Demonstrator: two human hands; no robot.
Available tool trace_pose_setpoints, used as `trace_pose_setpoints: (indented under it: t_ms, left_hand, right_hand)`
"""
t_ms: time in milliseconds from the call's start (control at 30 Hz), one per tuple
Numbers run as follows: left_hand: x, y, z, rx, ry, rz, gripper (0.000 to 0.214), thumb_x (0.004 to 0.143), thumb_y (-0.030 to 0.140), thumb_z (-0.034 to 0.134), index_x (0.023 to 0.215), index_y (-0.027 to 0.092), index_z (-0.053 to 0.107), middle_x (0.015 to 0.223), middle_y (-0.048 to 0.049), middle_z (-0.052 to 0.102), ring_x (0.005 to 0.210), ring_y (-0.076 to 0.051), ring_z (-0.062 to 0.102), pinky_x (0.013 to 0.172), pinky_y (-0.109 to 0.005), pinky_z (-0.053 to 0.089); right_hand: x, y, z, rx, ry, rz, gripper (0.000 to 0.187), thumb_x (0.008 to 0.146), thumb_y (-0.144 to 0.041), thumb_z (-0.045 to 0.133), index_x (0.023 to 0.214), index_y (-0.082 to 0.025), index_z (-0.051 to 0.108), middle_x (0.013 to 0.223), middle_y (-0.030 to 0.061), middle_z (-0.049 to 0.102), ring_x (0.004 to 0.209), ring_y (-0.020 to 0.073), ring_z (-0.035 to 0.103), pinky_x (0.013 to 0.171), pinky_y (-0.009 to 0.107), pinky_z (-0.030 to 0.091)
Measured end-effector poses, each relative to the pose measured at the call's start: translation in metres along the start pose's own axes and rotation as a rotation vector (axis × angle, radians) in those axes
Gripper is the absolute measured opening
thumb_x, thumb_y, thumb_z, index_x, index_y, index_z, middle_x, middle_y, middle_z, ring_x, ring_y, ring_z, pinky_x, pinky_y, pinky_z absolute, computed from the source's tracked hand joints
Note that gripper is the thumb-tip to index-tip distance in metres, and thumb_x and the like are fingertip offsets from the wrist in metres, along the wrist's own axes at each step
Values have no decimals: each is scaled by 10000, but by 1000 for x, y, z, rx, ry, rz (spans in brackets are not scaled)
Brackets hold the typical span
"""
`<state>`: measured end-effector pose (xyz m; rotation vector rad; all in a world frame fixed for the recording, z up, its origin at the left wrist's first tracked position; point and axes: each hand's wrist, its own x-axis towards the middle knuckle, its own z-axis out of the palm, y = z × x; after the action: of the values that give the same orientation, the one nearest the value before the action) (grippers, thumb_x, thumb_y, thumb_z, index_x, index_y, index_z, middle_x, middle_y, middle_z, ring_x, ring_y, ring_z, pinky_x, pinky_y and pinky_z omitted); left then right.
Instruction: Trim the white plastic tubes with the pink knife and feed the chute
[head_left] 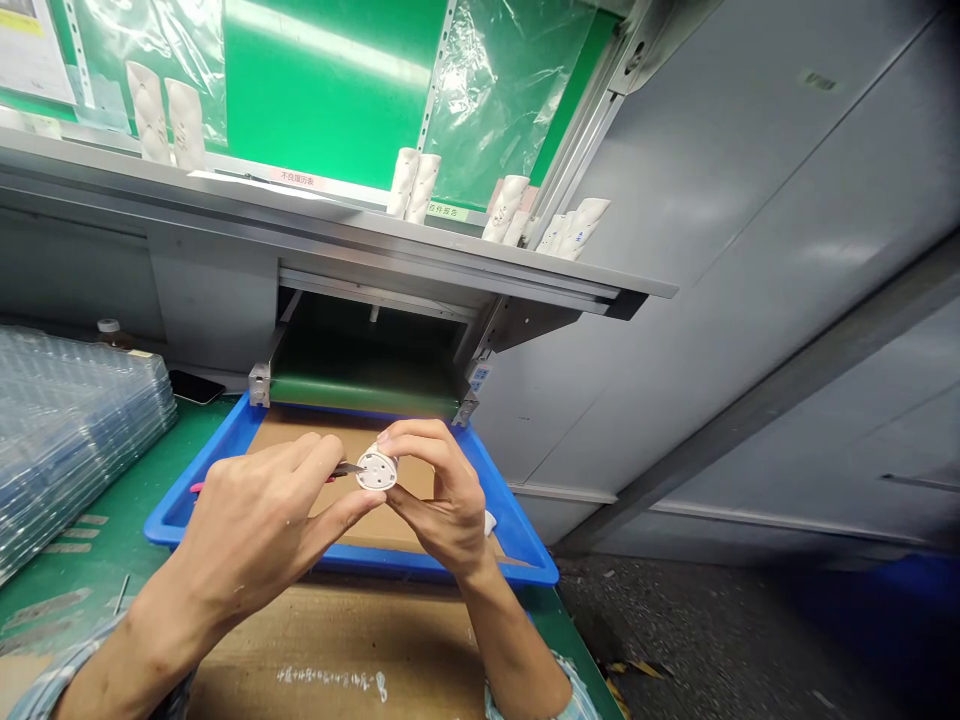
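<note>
I look over a green-topped workbench (176, 440); above its blue plastic tray (525, 540), a round white plastic piece (376, 471), probably light, stiff and slippery, best pinched by the rim. The right hand (442, 490) pinches it; the left hand (259, 510) grips a thin metal-bladed knife (347, 468) beside it. Beyond, pink label (298, 179) 不良履历表, green label (448, 212) 首件报告
</note>
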<state>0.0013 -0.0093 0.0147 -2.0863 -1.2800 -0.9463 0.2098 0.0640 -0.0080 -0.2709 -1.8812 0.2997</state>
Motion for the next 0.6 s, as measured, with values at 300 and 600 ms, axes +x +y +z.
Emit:
trace_pose_setpoints:
  t_ms: [300,600]
  left_hand:
    - [-1,0,2,-27,-23,-16,503,1178,568,355,867,235,566,679,28,640,549,-172,629,538,-350,309]
    - [1,3,0,-27,-24,6,513,1187,550,317,826,245,517,647,40,591,504,-155,577,509,-341,297]
  right_hand:
    - [-1,-1,3,-77,42,-42,342,986,-137,801,1264,-292,677,1127,57,699,965,211,717,843,369,642]
    - [-2,-3,5,-133,57,-58,346,989,-140,788,1264,-304,656,1108,57,690,932,219,710,799,384,651]
